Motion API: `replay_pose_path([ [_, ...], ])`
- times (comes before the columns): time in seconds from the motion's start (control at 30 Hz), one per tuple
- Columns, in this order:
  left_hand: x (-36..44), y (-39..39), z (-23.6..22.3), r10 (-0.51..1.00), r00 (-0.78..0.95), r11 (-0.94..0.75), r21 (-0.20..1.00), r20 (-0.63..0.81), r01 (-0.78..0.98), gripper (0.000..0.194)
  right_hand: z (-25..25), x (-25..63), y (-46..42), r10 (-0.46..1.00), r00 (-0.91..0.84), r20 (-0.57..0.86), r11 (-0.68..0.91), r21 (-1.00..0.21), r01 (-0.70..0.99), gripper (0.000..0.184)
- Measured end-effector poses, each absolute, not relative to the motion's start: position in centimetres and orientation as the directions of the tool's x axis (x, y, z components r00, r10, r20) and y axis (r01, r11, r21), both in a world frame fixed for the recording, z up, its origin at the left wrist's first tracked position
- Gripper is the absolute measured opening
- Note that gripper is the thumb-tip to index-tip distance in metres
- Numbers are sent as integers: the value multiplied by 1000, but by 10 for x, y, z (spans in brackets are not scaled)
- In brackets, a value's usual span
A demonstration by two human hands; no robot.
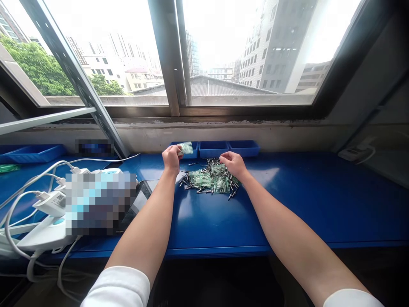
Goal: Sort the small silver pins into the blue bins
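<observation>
My left hand (171, 157) is raised at the back of the bench, pinching a small clear green-tinted plastic packet (185, 148). The packet overlaps the leftmost of the blue trays from my view. My right hand (231, 164) rests at the far right of a loose pile of small metal pin-like tools (209, 181), its fingers curled down onto the pile. Many of these lie in green-tinted packets, others loose. Whether my right fingers grip anything is hidden.
Three small blue trays (244, 148) stand in a row against the sill, below a large window (243, 51). The blue bench (303, 204) runs wide. At left lie white chargers and cables (53, 202), a blurred object (99, 202), and a shallow blue tray (35, 153).
</observation>
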State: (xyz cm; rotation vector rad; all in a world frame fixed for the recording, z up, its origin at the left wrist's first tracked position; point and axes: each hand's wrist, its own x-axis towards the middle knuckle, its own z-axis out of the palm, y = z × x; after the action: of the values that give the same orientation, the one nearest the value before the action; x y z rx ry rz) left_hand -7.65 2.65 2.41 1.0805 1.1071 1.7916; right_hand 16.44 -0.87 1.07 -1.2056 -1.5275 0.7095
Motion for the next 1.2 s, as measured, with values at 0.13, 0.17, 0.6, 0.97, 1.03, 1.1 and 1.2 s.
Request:
replay_pose_path([
  [0.13, -70, 21, 32, 964, -192, -239, 915, 184, -324, 65, 14, 164, -13, 933, 2, 361, 332, -861, 385, 18],
  [0.17, -68, 19, 33, 975, -153, -204, 924, 162, -323, 71, 15, 164, -14, 931, 4, 365, 334, -856, 396, 18],
  [0.6, -69, 3, 32, 974, -59, -131, 755, 219, 643, 26, 11, 168, -13, 931, -113, 347, 307, -578, 756, 31],
  [0.97, -63, -7, 38, 983, 150, -102, 361, -106, 927, 35, 11, 164, -17, 949, -171, 265, 280, -457, 844, 38],
  [1.03, -63, -5, 33, 985, 147, -95, 427, -89, 899, 30, 12, 164, -18, 947, -174, 271, 286, -463, 839, 38],
  [1.1, -63, -1, 27, 988, 143, -92, 550, -51, 830, 23, 12, 163, -18, 942, -176, 285, 298, -472, 830, 38],
  [1.2, -64, 6, 18, 990, 125, -136, 719, 70, 682, 19, 11, 164, -16, 931, -173, 322, 322, -495, 807, 37],
])
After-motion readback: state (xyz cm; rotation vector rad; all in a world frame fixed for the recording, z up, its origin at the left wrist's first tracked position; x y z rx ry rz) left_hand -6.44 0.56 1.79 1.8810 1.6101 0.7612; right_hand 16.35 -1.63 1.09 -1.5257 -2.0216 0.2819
